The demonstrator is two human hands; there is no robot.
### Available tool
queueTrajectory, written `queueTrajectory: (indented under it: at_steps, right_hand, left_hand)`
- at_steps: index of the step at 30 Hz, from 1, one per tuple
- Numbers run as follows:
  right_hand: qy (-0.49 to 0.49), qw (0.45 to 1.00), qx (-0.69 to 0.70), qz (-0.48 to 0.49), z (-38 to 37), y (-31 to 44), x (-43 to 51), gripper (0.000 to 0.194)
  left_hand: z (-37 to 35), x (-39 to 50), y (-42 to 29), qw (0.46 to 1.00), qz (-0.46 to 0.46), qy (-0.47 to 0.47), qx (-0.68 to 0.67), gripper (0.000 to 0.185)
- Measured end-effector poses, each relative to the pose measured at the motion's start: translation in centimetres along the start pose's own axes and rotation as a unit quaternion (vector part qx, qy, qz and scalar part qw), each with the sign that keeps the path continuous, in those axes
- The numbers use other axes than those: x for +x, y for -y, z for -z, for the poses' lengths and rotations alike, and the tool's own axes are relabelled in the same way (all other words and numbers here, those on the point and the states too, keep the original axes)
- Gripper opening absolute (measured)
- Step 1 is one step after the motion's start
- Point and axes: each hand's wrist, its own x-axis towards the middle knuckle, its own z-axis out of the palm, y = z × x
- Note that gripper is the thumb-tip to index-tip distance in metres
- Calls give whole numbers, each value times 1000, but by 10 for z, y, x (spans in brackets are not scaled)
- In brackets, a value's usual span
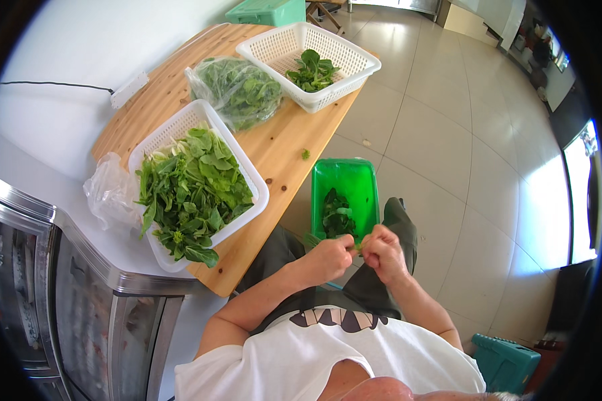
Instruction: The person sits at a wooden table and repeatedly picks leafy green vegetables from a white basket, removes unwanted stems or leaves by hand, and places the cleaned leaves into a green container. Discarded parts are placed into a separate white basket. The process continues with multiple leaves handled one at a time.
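My left hand (328, 259) is closed around a leafy green (311, 240), whose leaves stick out to the left of the fist. Its pale green stem (357, 247) bridges the small gap to my right hand (384, 254), whose fingers pinch the other end. Both hands are above the near edge of a green plastic bin (345, 173) on the floor between my legs. Dark discarded leaves (337, 213) lie at the bottom of that bin. My fingers hide most of the stem.
On the wooden table (261, 165) at left, a white plastic basket (261, 190) is heaped with greens (195, 185). Beyond it lie a clear bag of greens (236, 90) and another white basket (353, 62) holding a small bunch (312, 71). A power strip (129, 90) sits against the wall.
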Motion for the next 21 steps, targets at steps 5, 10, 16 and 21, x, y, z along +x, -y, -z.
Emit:
queueTrajectory:
  at_steps: [5, 10, 16, 21]
  right_hand:
    - [-153, 942, -108, 280, 17, 1, 33, 11]
    - [-90, 951, -269, 119, 31, -46, 53, 12]
    - [4, 771, -614, 169, 52, -81, 76, 31]
    - [-15, 812, -569, 129, 76, -80, 67, 22]
  left_hand:
    - [25, 34, 5, 945, 274, -113, -138, 20]
    - [105, 148, 45, 897, 102, -398, -164, 32]
    - [182, 189, 101, 943, 158, -249, 153, 44]
    - [247, 105, 91, 921, 281, -120, 241, 32]
